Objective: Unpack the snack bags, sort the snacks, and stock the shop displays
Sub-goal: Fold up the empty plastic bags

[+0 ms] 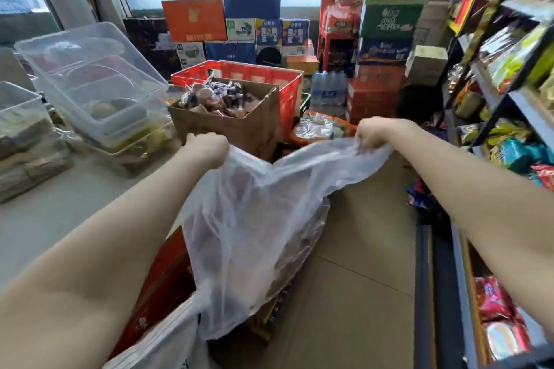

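Observation:
A large translucent plastic bag (254, 219) hangs in front of me, stretched between both hands. My left hand (207, 148) grips its upper left edge and my right hand (373, 133) grips its upper right edge. Dark shapes show faintly through the plastic; I cannot tell what they are. Just beyond the bag stands an open cardboard box (227, 117) full of small wrapped snacks. On the right, shop display shelves (509, 93) carry many coloured snack packets.
Stacked clear plastic tubs (90, 75) sit on the grey counter (45, 213) at left. A red crate (287, 84) stands behind the cardboard box, with piled cartons (386, 24) and bottled water (328, 90) further back. A tan floor aisle (359, 278) runs between counter and shelves.

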